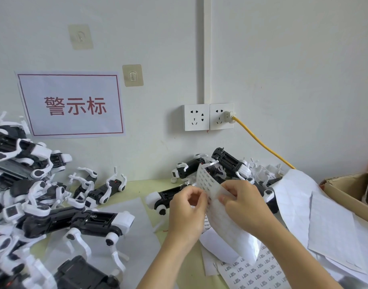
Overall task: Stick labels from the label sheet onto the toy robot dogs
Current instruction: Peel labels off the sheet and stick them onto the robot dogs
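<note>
Both hands (216, 203) on curled label sheet (208, 180), dogs beyond.

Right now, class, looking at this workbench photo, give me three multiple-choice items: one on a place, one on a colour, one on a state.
1. Where is the cardboard box?
A. far right
B. far left
C. on the wall

2. What colour is the cable plugged into the wall socket?
A. blue
B. yellow
C. black

3. What is the right hand doing?
A. lying flat on the table
B. pinching the label sheet
C. gripping a toy dog

Key: 1 A, it sits at the right edge; 2 B, it runs yellow from the plug; 3 B, its fingers pinch the sheet beside the left hand.
</note>
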A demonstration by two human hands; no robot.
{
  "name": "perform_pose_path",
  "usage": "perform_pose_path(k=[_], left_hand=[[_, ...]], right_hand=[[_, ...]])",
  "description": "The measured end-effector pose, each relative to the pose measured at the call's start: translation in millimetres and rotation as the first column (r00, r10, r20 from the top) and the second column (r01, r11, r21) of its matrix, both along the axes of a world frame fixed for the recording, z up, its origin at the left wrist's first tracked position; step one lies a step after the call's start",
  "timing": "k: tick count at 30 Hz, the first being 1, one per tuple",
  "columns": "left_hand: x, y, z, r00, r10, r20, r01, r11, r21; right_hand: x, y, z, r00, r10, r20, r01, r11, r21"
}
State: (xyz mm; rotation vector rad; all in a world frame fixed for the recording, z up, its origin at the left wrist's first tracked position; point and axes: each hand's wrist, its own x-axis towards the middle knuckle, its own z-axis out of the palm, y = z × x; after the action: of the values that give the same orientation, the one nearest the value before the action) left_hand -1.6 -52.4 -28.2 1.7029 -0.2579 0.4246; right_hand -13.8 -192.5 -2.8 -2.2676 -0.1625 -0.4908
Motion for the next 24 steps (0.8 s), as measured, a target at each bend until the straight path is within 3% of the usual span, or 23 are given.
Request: perform_pose_path(k=[5,7,9,11,13,14,16,19,24], left_hand=[[3.5,2.8,0.0,0.995,0.095,-0.043,-0.099,0.988,-0.12],[3.4,3.2,0.1,0.993,0.103,-0.05,-0.109,0.985,-0.132],[3.0,2.9,0.4,0.992,0.113,-0.047,-0.118,0.985,-0.126],[3.0,3.0,0.5,0.99,0.134,-0.044,-0.138,0.983,-0.12],[3.5,3.4,0.7,0.987,0.152,-0.046,-0.156,0.981,-0.118],[3.7,3.4,0.9,0.986,0.16,-0.052,-0.165,0.979,-0.116],[4.0,3.7,1.5,0.984,0.168,-0.065,-0.175,0.977,-0.123],[3.3,5.2,2.0,0.98,0.184,-0.079,-0.194,0.97,-0.146],[0.3,6.2,5.0,0.978,0.188,-0.091,-0.205,0.947,-0.246]], right_hand=[[-0.9,-18.5,5.9,0.99,-0.105,-0.089,0.118,0.981,0.155],[-0.6,-25.6,5.2,0.972,-0.199,-0.126,0.215,0.967,0.135],[-1.0,-28.5,3.3,0.935,-0.33,-0.13,0.329,0.944,-0.03],[-4.1,-24.2,2.4,0.883,-0.469,-0.022,0.441,0.845,-0.303],[-5.7,-13.5,3.7,0.871,-0.476,0.122,0.488,0.808,-0.331],[-7.1,-6.0,4.8,0.89,-0.426,0.164,0.456,0.85,-0.264],[-12.7,12.0,6.8,0.963,-0.198,0.183,0.213,0.975,-0.067],[-21.7,37.3,4.9,0.971,0.194,0.142,-0.201,0.979,0.032],[-21.1,44.6,0.2,0.969,0.235,0.079,-0.242,0.965,0.1]])
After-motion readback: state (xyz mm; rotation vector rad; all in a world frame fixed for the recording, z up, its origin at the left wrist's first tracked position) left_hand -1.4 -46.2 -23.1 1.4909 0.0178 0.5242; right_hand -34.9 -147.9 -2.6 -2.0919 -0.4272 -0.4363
